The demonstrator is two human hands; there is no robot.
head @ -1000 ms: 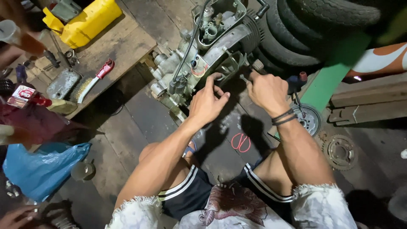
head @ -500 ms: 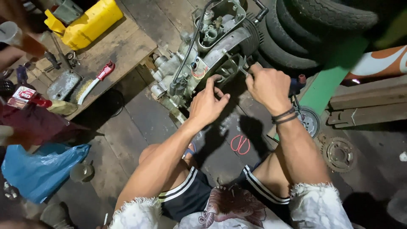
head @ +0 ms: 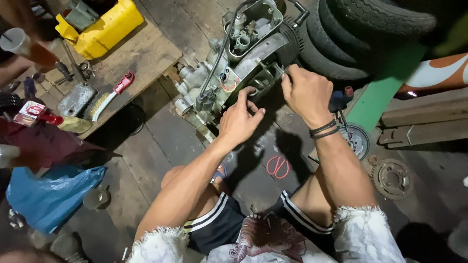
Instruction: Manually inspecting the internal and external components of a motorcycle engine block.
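Engine (head: 243, 58): grey motor block lying on the dark floor in front of you, against the stacked tyres (head: 360, 34).
Left hand (head: 240, 119): your fingers are spread and pressed against the engine's near side, gripping nothing.
Right hand (head: 304, 90): your fingers are curled tight around a thin tool at the engine's right edge; the tool is mostly hidden.
Nearby: red-handled wire brush (head: 109, 95) on the wooden surface (head: 146, 53), yellow canister (head: 105, 27), sprocket (head: 392, 178) to your right.
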